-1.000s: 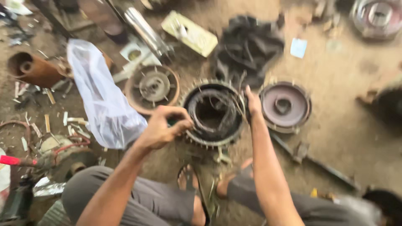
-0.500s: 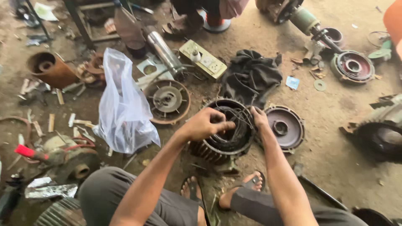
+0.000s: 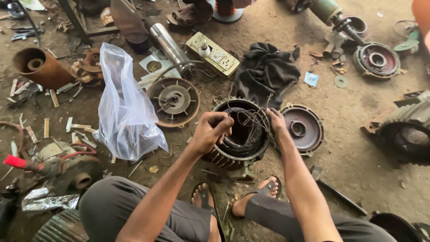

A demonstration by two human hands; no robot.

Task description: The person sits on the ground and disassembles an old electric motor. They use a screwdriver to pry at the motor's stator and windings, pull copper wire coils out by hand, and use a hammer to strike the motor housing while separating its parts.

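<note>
- The stator stands on the dirt floor right in front of my feet, open end up, so I can look straight down into the bore and get at the windings from above.
- My left hand sits on the near-left rim, fingers curled into a fist and pinched together on a few strands of wire that stick up from the bore; a tight pinch seems the only way to grip wire that thin.
- My right hand rests on the right rim, fingers closed over the edge and the same wire bundle; it looks like it steadies the housing while the other hand works.
- I squat with a sandal close under the stator, which keeps it near my body.
- An end cover lies flat just beside the stator on the right, hollow side up.
- Another round cover lies on the left, near a clear plastic bag that stands crumpled.
- A dark rag lies behind the stator, with a socket board beside it.
</note>
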